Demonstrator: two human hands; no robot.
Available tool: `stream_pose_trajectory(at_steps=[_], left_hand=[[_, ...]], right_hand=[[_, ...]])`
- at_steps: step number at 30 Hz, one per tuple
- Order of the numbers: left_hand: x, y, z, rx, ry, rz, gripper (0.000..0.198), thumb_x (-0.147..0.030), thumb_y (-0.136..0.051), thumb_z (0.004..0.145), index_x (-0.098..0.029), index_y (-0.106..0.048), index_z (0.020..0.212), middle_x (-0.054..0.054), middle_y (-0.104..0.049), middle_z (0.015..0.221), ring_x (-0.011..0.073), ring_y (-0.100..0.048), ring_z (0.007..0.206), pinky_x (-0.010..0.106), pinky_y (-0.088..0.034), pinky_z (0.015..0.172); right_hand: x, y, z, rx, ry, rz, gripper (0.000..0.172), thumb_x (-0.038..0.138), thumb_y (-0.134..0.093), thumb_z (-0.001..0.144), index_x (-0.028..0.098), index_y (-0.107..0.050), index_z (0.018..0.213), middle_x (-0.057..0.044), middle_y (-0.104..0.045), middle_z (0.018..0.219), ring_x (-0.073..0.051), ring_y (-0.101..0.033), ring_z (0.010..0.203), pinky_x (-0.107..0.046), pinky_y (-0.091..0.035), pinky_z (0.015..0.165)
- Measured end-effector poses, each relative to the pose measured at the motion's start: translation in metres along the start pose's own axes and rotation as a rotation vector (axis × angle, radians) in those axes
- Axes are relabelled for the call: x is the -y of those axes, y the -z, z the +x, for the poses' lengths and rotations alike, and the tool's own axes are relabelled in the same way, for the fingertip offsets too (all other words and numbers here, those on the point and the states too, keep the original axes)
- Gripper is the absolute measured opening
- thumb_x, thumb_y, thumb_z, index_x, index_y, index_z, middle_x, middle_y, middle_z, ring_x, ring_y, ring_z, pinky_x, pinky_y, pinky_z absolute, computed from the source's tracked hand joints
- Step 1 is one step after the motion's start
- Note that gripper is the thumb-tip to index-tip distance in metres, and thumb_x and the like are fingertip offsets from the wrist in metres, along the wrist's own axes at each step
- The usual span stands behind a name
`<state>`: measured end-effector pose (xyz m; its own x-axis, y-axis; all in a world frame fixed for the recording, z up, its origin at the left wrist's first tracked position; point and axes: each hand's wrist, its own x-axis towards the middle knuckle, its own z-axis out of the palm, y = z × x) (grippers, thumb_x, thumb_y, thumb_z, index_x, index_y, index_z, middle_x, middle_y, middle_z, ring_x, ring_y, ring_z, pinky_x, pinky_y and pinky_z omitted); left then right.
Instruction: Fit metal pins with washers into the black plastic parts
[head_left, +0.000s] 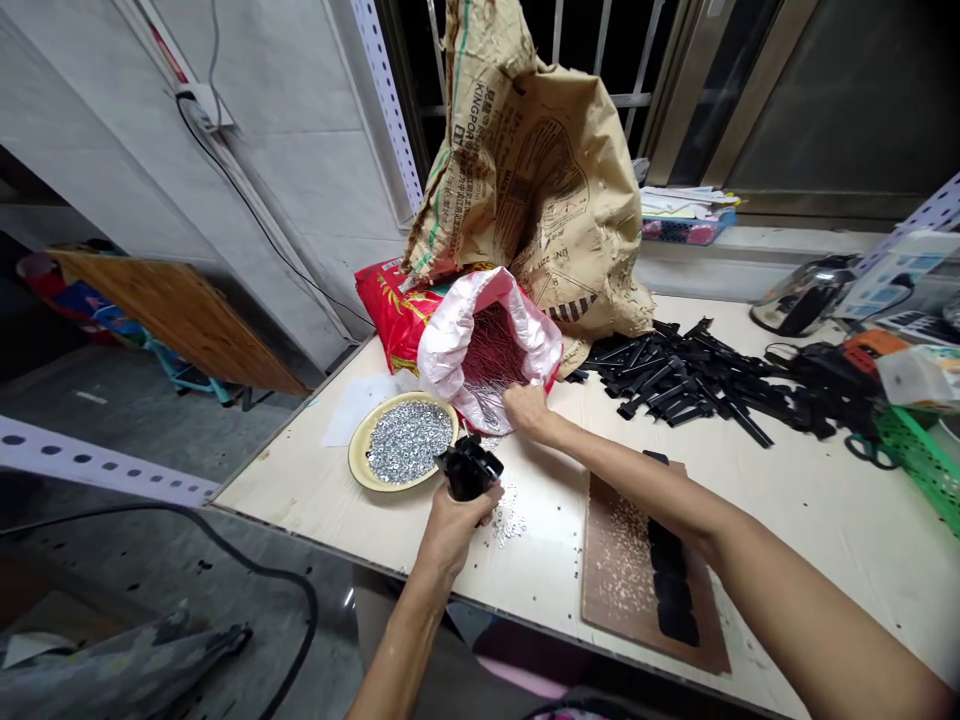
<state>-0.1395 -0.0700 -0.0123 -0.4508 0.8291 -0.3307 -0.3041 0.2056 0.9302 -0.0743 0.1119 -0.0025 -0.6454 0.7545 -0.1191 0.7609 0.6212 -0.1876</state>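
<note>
My left hand (455,525) is closed around a bundle of black plastic parts (471,468), held over the near edge of the table. At the mouth of an open white-lined sack (444,350), my right hand (527,410) has its fingers closed; what they grip is hidden. Inside the sack lie many thin metal pins (491,355), reddish at the back and silvery at the lip. A yellow dish (358,465) full of small silver washers (411,440) stands left of my left hand. Loose washers (510,520) lie scattered just to its right.
Behind the sack rises a big brown paper bag (555,200). Black plastic strips (675,380) are heaped on the right of the table (817,560). A brown board (607,600) carries black pads (667,570) and tiny pale bits. A green basket (911,450) is at far right.
</note>
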Motion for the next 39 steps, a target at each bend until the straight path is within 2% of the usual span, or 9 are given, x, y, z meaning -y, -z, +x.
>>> stream_pose_trajectory(at_steps=[5,8,11,14,19,23,30,33,39], left_hand=[[-0.011,0.004,-0.002,0.106,0.073,-0.179,0.038,-0.019,-0.08,0.053,-0.013,-0.06,0.085,0.001,-0.059,0.076,0.0099,-0.053,0.063,0.017,-0.03,0.042],[-0.013,0.001,0.001,0.085,0.068,-0.178,0.039,-0.016,-0.081,0.052,-0.013,-0.059,0.084,0.001,-0.059,0.076,0.0094,-0.053,0.062,0.017,-0.03,0.041],[-0.015,-0.007,0.004,0.086,0.046,-0.17,0.039,-0.017,-0.08,0.052,-0.012,-0.059,0.085,0.001,-0.059,0.076,0.0088,-0.052,0.06,0.016,-0.03,0.04],[-0.017,-0.017,0.004,0.109,0.008,-0.15,0.039,-0.016,-0.079,0.054,-0.012,-0.058,0.086,0.0,-0.058,0.075,0.0079,-0.05,0.058,0.017,-0.029,0.039],[-0.017,-0.028,0.0,0.128,0.009,-0.089,0.035,-0.016,-0.078,0.054,-0.011,-0.057,0.081,0.002,-0.058,0.073,0.0096,-0.052,0.06,0.017,-0.029,0.039],[-0.014,-0.03,0.0,0.136,0.004,-0.075,0.041,-0.017,-0.079,0.054,-0.012,-0.057,0.088,0.001,-0.057,0.073,0.0098,-0.051,0.059,0.017,-0.029,0.039],[-0.015,-0.023,-0.005,0.153,0.047,-0.144,0.048,-0.017,-0.081,0.055,-0.013,-0.057,0.096,0.0,-0.057,0.074,0.009,-0.05,0.06,0.017,-0.029,0.04],[-0.022,-0.015,-0.011,0.174,0.003,-0.191,0.048,-0.018,-0.079,0.059,-0.016,-0.058,0.102,0.001,-0.058,0.08,0.009,-0.051,0.064,0.017,-0.032,0.043],[-0.026,-0.006,-0.009,0.042,-0.041,-0.096,0.045,-0.021,-0.08,0.056,-0.013,-0.06,0.096,0.002,-0.059,0.08,0.0093,-0.05,0.065,0.017,-0.033,0.043]], right_hand=[[-0.023,0.03,-0.037,-0.11,0.048,0.213,0.02,0.014,-0.045,0.086,0.011,-0.063,0.095,-0.009,-0.068,0.084,-0.015,-0.065,0.077,-0.023,-0.048,0.067],[-0.032,0.047,-0.07,-0.17,0.232,0.675,0.025,0.019,-0.048,0.084,0.013,-0.057,0.107,0.0,-0.065,0.071,-0.01,-0.063,0.061,-0.019,-0.049,0.058],[-0.029,0.059,-0.094,-0.095,0.32,1.141,0.037,0.024,-0.056,0.08,0.013,-0.05,0.115,0.002,-0.062,0.068,-0.013,-0.065,0.06,-0.023,-0.053,0.057],[-0.021,0.065,-0.104,-0.033,0.302,1.305,0.028,0.029,-0.06,0.08,0.013,-0.054,0.101,-0.001,-0.064,0.072,-0.016,-0.067,0.069,-0.026,-0.054,0.061],[-0.019,0.062,-0.1,-0.246,0.462,0.939,0.017,0.03,-0.065,0.079,0.013,-0.065,0.082,-0.003,-0.064,0.082,-0.012,-0.061,0.073,-0.022,-0.047,0.066],[-0.021,0.06,-0.095,-0.212,0.516,0.641,0.019,0.034,-0.063,0.082,0.015,-0.067,0.084,-0.003,-0.062,0.086,-0.013,-0.057,0.078,-0.023,-0.042,0.071],[-0.011,0.07,-0.086,-0.151,0.648,0.71,0.039,0.044,-0.036,0.096,0.015,-0.062,0.097,-0.005,-0.062,0.093,-0.014,-0.055,0.087,-0.025,-0.041,0.077],[-0.015,0.056,-0.063,-0.165,0.459,0.827,0.045,0.044,-0.028,0.098,0.014,-0.06,0.103,-0.005,-0.063,0.092,-0.011,-0.058,0.079,-0.022,-0.043,0.068],[-0.014,0.003,0.003,-0.056,-0.039,0.422,0.019,0.028,-0.056,0.084,0.013,-0.068,0.082,-0.008,-0.069,0.085,-0.017,-0.062,0.081,-0.023,-0.041,0.068]])
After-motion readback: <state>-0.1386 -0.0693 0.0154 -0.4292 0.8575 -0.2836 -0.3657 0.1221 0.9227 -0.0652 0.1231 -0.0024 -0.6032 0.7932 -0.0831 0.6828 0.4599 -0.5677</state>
